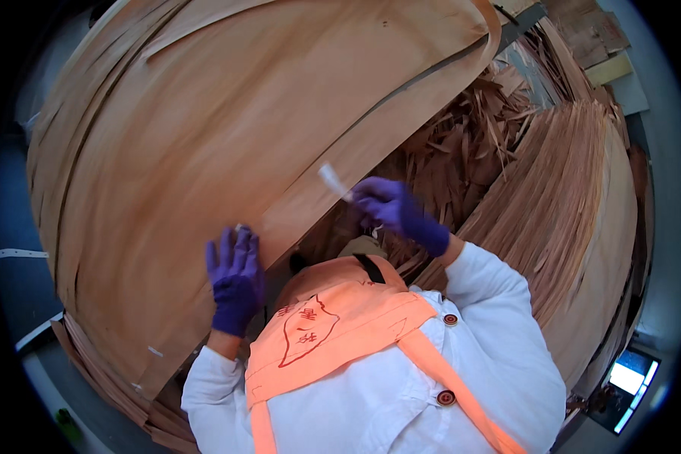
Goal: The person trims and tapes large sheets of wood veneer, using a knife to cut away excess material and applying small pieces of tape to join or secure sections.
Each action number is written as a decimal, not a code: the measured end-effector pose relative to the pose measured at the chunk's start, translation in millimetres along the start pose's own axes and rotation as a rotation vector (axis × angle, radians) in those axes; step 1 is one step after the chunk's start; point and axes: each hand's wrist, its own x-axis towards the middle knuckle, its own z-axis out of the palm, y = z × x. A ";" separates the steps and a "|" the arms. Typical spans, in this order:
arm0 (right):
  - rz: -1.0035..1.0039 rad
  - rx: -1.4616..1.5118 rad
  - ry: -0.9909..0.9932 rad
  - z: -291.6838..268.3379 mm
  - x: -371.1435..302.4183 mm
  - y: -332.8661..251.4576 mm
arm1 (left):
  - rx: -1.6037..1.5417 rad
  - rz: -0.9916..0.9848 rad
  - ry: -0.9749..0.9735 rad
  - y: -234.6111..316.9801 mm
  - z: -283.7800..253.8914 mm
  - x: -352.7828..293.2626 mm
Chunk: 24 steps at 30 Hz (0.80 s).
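1. Veneer sheet (227,121), wood, light brown, broad: we find it spread before the person, its near edge running slantwise from the lower left corner to the upper right. Long dark splits follow its left side.
2. Veneer strip (424,106), narrow: we enter it along the sheet's near edge, set off by a dark gap over its upper right part and curling up at the sheet's upper right corner.
3. Left hand (236,276), purple glove: we note it laid on the sheet just inside the near edge, fingers slightly apart, gripping nothing that we can see.
4. Right hand (397,212), purple glove: we record its fingers curled and clamped on a white tool (331,180), over the middle of the near edge. The tool is blurred; we cannot tell its kind, nor whether its tip touches the sheet.
5. Veneer scraps (469,140), brown, tangled: we list these beyond the near edge, right of the sheet.
6. Veneer stack (545,181), many thin layers: we place it right of the scraps.
7. Apron (356,318), orange, with dark red markings, over a white shirt (499,303) with round buttons.
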 end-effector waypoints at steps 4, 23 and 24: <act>-0.143 0.384 0.237 -72.0 -11.3 5.5 | -0.174 0.121 0.142 52.5 -8.1 61.6; -0.186 0.491 0.011 -124.8 48.7 -34.5 | -0.194 0.154 0.133 151.3 69.6 210.2; -0.242 0.344 0.006 -123.1 59.5 -42.1 | -0.176 0.148 0.146 149.8 71.1 210.3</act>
